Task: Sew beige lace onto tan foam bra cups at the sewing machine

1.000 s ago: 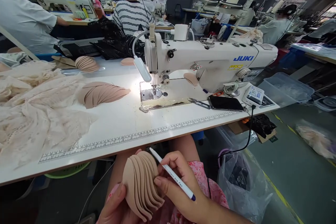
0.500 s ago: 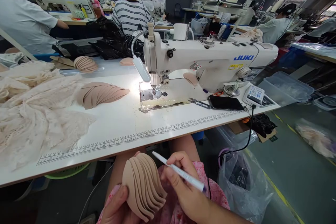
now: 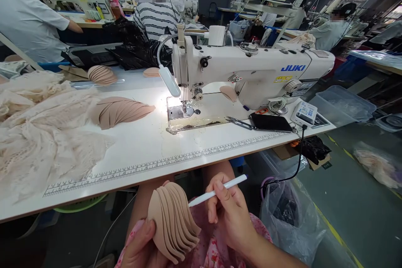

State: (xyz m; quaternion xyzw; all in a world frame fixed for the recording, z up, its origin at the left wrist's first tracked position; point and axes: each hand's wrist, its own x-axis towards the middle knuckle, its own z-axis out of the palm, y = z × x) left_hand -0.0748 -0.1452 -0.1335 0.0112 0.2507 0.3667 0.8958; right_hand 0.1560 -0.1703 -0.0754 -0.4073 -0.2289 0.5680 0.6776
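"What's changing at the hands?"

"The right hand (image 3: 230, 205) is no longer touching the stack of beige pieces (image 3: 172, 222), and the white pen (image 3: 220, 190) is now slanting the other way. Its dark end is pointing up beyond the right fingers, and its pale end is reaching to the stack's edge."

"Is it touching?"

"I'm not able to tell; it's sitting at the edge or just beside it. To my eye, that's bringing the pen to bear on the pieces."

"And the fingers?"

"The right thumb and forefinger are pinching the pen's barrel, the others curling loosely below. The left hand (image 3: 140, 238) is gripping the stack, its thumb pressing the near face; most of its fingers are hiding behind. So the stack is resting in the left fingers, just left of the right ones."

"Any writing showing?"

"Beyond both hands' fingers, the sewing machine (image 3: 257, 63) is showing 'JUKI' in blue, and a farther machine (image 3: 69, 0) is bearing the same name. The yellow label (image 3: 283, 79) is looking too small to read, and the pen isn't showing any readable lettering now."
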